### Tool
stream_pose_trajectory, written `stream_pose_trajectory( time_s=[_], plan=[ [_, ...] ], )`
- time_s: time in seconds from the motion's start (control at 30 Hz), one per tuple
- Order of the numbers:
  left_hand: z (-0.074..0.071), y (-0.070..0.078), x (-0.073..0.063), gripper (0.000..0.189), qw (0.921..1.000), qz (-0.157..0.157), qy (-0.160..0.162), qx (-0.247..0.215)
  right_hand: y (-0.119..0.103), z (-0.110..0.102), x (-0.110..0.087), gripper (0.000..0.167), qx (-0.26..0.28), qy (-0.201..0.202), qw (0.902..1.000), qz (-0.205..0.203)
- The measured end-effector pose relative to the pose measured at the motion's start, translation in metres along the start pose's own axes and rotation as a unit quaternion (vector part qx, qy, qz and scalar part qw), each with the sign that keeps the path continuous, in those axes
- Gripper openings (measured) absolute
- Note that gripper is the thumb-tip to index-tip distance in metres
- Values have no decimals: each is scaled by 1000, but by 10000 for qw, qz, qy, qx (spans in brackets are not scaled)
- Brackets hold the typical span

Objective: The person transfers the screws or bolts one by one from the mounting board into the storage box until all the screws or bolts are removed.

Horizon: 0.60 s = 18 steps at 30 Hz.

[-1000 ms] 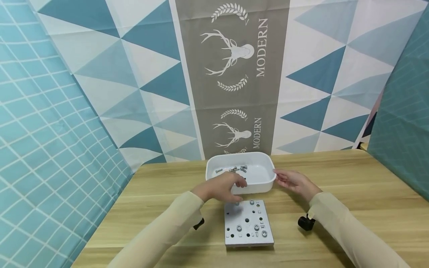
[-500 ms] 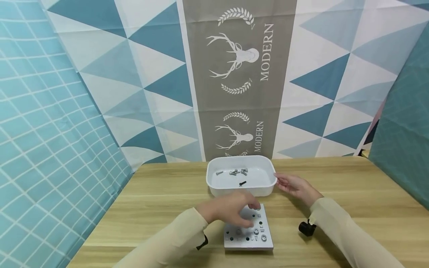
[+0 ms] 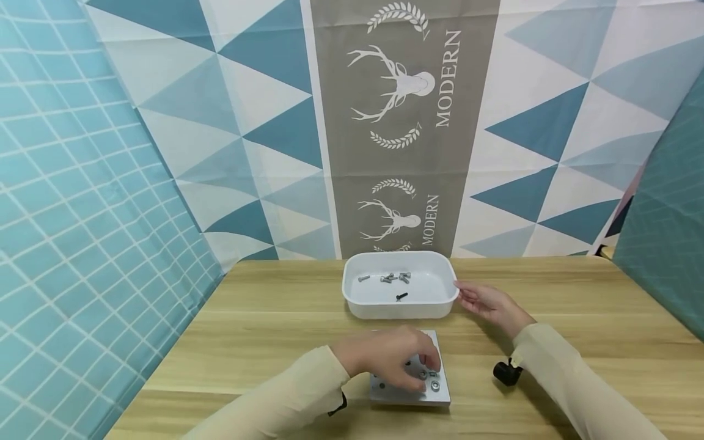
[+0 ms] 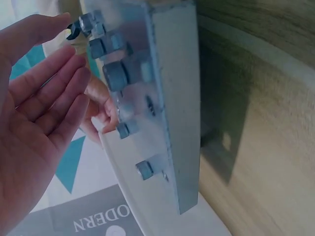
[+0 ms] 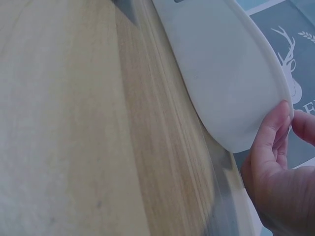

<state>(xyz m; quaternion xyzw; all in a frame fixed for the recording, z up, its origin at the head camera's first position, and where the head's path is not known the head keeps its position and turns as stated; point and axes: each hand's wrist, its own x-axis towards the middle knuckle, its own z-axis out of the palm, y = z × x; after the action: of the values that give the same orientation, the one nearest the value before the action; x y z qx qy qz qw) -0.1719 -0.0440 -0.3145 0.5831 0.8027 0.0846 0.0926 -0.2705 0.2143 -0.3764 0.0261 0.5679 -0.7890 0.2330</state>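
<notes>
My left hand hovers over a silver metal plate with holes, thumb and fingers apart and nothing between them. Socket-head screws stand up from the plate's face; part of it is hidden under the hand. Seen from the left wrist, the fingertips are close beside several screw heads. Farther back, my right hand pinches the right end of a white plastic tray. In the right wrist view, its thumb and fingers lie on either side of the tray's rim.
Inside the tray are several loose silver screws and one black screw. All of this stands on a wooden table. A patterned cloth hangs right behind the tray. A black wrist camera sits under the right sleeve.
My left hand has moved from the tray's front edge back toward me, over the plate, then slightly right. The black screw has come into sight. My right hand stays at the rim.
</notes>
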Motion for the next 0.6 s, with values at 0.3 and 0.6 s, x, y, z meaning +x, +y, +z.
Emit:
stream_pose_trajectory(
  time_s=[0.3,0.6],
  plan=[
    [4,1,9,19,9995,88,-260,-145,4,-7,6,6,-141,-226,9996,-104],
    [8,-1,17,11,9980,-177,-450,-411,5,-10,9,7,-92,-288,9995,-125]
  ],
)
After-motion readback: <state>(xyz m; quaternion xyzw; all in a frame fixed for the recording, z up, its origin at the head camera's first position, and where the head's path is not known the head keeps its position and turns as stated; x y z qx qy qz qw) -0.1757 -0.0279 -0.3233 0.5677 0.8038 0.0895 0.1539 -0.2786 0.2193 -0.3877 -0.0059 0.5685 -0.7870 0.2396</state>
